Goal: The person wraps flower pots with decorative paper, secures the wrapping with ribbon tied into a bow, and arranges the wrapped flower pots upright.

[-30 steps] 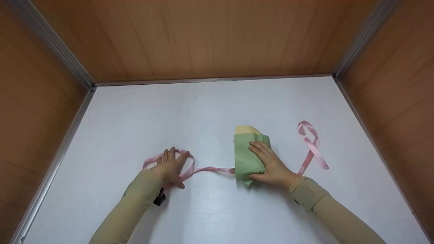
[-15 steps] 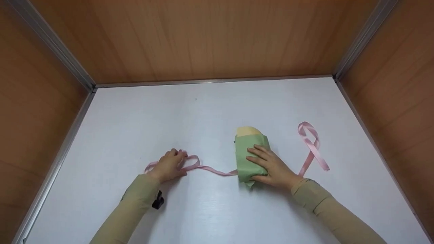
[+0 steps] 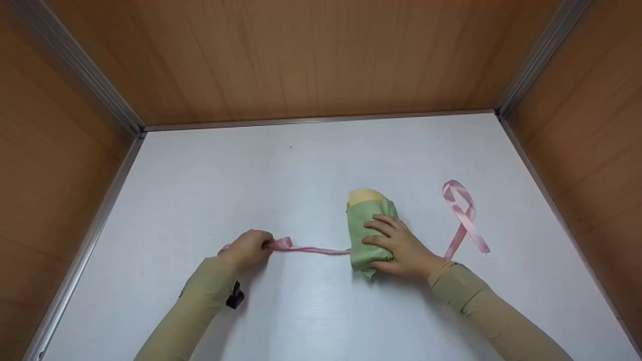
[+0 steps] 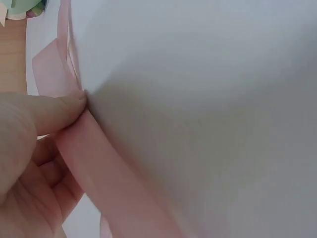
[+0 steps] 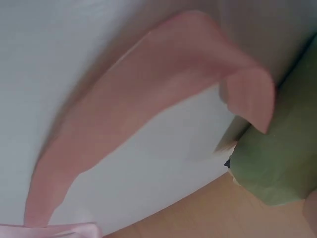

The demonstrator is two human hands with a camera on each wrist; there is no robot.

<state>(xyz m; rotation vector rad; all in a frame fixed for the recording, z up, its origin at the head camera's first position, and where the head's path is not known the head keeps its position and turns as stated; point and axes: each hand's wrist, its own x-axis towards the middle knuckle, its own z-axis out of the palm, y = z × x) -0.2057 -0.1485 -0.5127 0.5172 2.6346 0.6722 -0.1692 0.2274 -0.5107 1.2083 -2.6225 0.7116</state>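
In the head view my left hand (image 3: pixel 249 249) pinches a pink ribbon (image 3: pixel 321 250) left of the middle of the table. Up close, the left wrist view has the thumb pressed down on the ribbon (image 4: pixel 114 178), with fingers curled below it. From there the ribbon runs right to a bundle wrapped in green (image 3: pixel 363 230), with pale yellow showing at its far end. My right hand (image 3: pixel 404 249) rests on that bundle with fingers spread over its top. The ribbon beneath the bundle is hidden. On the bundle's right, a ribbon length (image 3: pixel 465 215) lies crossed in a loop.
A white table (image 3: pixel 311 316) lies under everything. Wooden panels (image 3: pixel 316 60) with metal edging stand at its back and both sides. A small black piece (image 3: pixel 234 296) shows beside the left wrist.
My left hand has gone from spread fingers over the looped ribbon to pinching it, and the loops there have been gathered in. The right hand stays on the bundle.
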